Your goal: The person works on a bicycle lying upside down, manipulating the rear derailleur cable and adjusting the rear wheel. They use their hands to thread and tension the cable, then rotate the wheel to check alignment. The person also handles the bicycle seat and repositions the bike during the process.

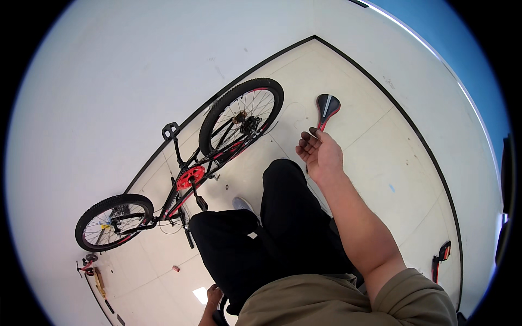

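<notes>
A black and red bicycle saddle (328, 106) lies on the pale tiled floor (380, 157) in the upper middle of the frame, nose pointing down toward the person. Just below it the right hand (319, 153) is stretched out over the black-trousered knee, palm up, fingers loosely curled and holding nothing; it is near the saddle but apart from it. The left hand (212, 299) sits at the bottom edge, closed around a dark thing I cannot identify. To the left, a black bicycle (185, 179) with a red chainring lies along the wall, its seat tube bare, which fits the saddle lying loose. Small tools rest at the lower left, and a red and black part (441, 256) at the lower right.
</notes>
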Demonstrator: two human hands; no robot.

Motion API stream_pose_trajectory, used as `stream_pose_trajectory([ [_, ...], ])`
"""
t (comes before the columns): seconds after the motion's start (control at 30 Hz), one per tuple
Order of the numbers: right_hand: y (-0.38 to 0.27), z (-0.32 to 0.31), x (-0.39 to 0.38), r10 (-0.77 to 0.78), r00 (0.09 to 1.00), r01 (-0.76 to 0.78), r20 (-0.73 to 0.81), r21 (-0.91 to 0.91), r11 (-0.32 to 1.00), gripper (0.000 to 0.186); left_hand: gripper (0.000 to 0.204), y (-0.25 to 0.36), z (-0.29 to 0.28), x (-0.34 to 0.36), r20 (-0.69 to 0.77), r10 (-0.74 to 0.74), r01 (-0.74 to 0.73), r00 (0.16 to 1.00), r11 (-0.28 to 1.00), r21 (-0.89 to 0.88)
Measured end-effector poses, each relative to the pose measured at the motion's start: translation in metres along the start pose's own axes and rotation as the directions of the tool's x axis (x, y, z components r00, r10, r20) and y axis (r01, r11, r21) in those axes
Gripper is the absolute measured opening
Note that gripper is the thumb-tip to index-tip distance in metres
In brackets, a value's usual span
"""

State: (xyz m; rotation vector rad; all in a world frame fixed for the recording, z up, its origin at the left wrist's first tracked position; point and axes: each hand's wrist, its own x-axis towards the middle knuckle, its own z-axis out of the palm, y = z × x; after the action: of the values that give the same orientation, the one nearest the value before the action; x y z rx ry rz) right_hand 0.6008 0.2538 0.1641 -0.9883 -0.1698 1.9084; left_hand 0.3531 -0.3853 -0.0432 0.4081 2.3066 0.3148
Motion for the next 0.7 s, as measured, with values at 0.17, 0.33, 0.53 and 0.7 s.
stream_pose_trajectory([
  [0.17,0.000,0.000,-0.003,0.021,1.000,-0.022,0.020,0.030,0.999,0.023,0.036,-0.016,0.006,0.006,0.000,-0.085,0.085,0.996,0.991,-0.101],
  [0.33,0.004,0.005,-0.005,0.033,0.998,-0.033,-0.049,0.007,0.999,0.020,0.034,-0.017,0.001,0.003,-0.015,0.017,-0.016,1.000,0.999,0.046],
  [0.53,0.008,0.004,-0.002,0.061,0.998,-0.062,-0.017,-0.025,0.998,0.015,0.033,-0.022,-0.005,0.002,0.012,0.005,-0.005,1.000,1.000,-0.017],
  [0.7,0.008,0.000,0.003,0.059,0.998,-0.059,-0.016,-0.021,0.998,0.015,0.050,0.027,-0.015,-0.011,-0.024,-0.365,0.255,0.931,0.695,-0.672],
])
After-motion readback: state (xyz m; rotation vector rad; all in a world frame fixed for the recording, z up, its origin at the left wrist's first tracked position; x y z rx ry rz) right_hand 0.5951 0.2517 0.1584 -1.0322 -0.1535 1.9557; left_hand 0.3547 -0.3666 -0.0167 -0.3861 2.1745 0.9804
